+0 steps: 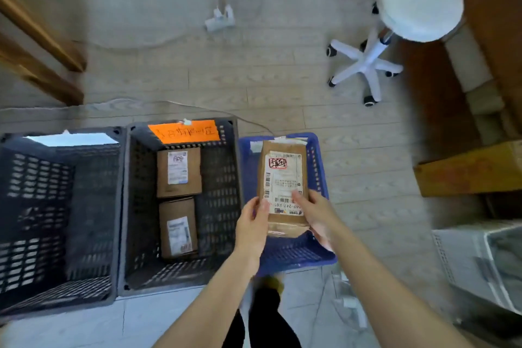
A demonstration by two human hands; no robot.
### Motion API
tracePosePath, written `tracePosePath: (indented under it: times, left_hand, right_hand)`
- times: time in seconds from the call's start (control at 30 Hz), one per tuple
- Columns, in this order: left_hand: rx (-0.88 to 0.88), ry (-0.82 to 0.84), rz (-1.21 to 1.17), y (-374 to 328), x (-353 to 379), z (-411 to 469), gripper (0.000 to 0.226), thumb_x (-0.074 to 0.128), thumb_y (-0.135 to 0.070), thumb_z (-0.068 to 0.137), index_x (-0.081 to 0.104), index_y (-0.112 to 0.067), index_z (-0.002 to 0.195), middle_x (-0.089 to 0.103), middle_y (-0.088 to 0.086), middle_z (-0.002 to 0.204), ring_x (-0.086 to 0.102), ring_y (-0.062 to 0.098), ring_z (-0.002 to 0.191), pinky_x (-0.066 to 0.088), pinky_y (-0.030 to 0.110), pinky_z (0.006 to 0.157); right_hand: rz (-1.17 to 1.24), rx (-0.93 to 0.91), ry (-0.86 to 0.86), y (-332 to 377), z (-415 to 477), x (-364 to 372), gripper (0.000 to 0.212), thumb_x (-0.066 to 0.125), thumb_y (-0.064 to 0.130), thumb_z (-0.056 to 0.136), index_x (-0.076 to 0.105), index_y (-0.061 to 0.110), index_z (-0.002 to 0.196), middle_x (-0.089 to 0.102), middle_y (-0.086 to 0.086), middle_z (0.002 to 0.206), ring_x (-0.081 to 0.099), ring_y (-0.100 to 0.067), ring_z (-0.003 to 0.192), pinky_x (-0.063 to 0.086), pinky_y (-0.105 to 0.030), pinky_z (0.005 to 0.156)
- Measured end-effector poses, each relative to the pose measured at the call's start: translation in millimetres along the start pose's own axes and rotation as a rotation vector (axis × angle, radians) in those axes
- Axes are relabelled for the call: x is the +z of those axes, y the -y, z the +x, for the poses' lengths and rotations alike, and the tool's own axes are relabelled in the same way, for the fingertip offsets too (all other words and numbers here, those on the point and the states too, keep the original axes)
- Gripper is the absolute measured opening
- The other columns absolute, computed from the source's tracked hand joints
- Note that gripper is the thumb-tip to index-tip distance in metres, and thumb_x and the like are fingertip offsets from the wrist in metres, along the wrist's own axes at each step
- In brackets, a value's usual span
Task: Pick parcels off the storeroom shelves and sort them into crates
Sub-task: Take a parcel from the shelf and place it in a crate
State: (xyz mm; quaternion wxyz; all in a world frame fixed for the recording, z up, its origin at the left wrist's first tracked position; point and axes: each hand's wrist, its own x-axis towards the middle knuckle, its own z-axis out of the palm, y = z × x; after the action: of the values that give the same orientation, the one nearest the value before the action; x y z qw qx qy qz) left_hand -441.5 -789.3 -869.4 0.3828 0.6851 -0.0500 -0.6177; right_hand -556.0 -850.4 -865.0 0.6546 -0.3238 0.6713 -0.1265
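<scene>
A grey crate (36,206) at 9 o'clock touches the middle crate (220,192), where two boxes (178,172) lie end to end with room at both sides. The left hand (251,223) and right hand (316,215) each have their grip pinched on the parcel's (282,175) near end. The parcel lies label up, long axis 12 to 6 o'clock, over the blue crate (293,251), with open floor (282,79) toward the stool (421,3) at 1 o'clock.

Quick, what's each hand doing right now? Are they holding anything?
Left hand: holding the brown parcel by its left edge.
Right hand: holding the same parcel by its right edge, thumb on the front.
</scene>
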Motion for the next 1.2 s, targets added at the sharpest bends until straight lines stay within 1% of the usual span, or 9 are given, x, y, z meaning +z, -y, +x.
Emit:
tracePosePath:
  times: [0.13,0.23,0.4,0.53,0.67,0.87,0.93,1.07,1.2]
  left_hand:
    - [-0.183,-0.047,-0.027,67,20,114,0.036,0.034,-0.036,0.099,0.044,-0.031,0.133,0.063,-0.002,0.118,0.056,0.015,0.085,0.046,0.029,0.065]
    - [-0.26,-0.117,-0.167,121,35,199,0.034,0.034,-0.029,0.1,0.046,-0.022,0.131,0.064,0.003,0.114,0.062,0.017,0.088,0.049,0.032,0.073]
    - [-0.351,-0.381,-0.228,179,61,307,0.037,0.047,-0.032,0.095,0.05,0.001,0.11,0.062,0.019,0.114,0.061,0.032,0.1,0.05,0.042,0.09]
    - [-0.363,-0.556,-0.401,182,70,358,0.041,0.052,-0.033,0.092,0.051,0.004,0.11,0.061,0.02,0.116,0.061,0.033,0.101,0.051,0.041,0.086]
    - [-0.387,-0.592,-0.448,180,73,384,0.043,0.043,-0.036,0.096,0.049,0.002,0.116,0.059,0.019,0.119,0.058,0.034,0.108,0.048,0.038,0.081]
    - [-0.381,-0.426,-0.355,156,64,339,0.035,0.043,-0.028,0.095,0.055,-0.002,0.116,0.059,0.02,0.123,0.058,0.034,0.112,0.049,0.041,0.095]
    - [-0.36,-0.354,-0.331,145,63,313,0.038,0.046,-0.03,0.094,0.055,-0.004,0.12,0.06,0.018,0.12,0.058,0.033,0.11,0.049,0.037,0.091]
    - [-0.282,-0.317,-0.25,94,43,230,0.036,0.044,-0.033,0.095,0.053,-0.004,0.116,0.056,0.003,0.087,0.053,0.018,0.077,0.04,0.029,0.072]
    - [-0.152,-0.303,-0.201,22,-5,129,0.024,0.044,-0.033,0.095,0.055,-0.015,0.106,0.052,-0.003,0.096,0.048,0.014,0.091,0.035,0.03,0.079]
  right_hand:
    - [-0.079,0.053,-0.022,-61,124,7,0.03,0.045,0.026,0.095,0.047,0.016,0.123,0.063,-0.006,0.12,0.062,-0.02,0.102,0.055,-0.036,0.078]
    - [-0.132,0.084,-0.03,-113,213,14,0.033,0.044,0.026,0.096,0.045,0.016,0.127,0.062,-0.005,0.12,0.062,-0.019,0.096,0.045,-0.021,0.054]
    - [-0.128,0.045,-0.044,-174,316,23,0.033,0.041,0.017,0.097,0.045,0.012,0.129,0.059,-0.008,0.124,0.06,-0.022,0.105,0.052,-0.034,0.088]
    - [-0.098,-0.021,-0.063,-186,356,42,0.033,0.041,0.01,0.096,0.046,0.013,0.128,0.058,-0.007,0.124,0.057,-0.018,0.107,0.048,-0.031,0.091]
    - [-0.077,-0.025,-0.053,-184,380,58,0.038,0.04,0.006,0.095,0.045,0.016,0.131,0.058,-0.006,0.125,0.057,-0.02,0.109,0.048,-0.035,0.096]
    - [-0.111,0.051,-0.071,-158,335,38,0.045,0.045,0.015,0.095,0.036,0.008,0.138,0.047,-0.009,0.135,0.041,-0.01,0.097,0.036,-0.024,0.084]
    - [-0.129,0.04,-0.09,-146,310,34,0.043,0.047,0.018,0.094,0.041,0.007,0.135,0.048,-0.009,0.134,0.041,-0.01,0.095,0.035,-0.024,0.084]
    - [-0.197,0.027,-0.083,-93,221,31,0.043,0.05,0.023,0.093,0.043,0.01,0.133,0.051,-0.005,0.132,0.045,-0.01,0.093,0.039,-0.027,0.083]
    - [-0.238,-0.053,-0.028,-11,120,48,0.035,0.052,0.028,0.092,0.053,0.011,0.123,0.057,-0.003,0.123,0.051,-0.013,0.096,0.042,-0.024,0.075]
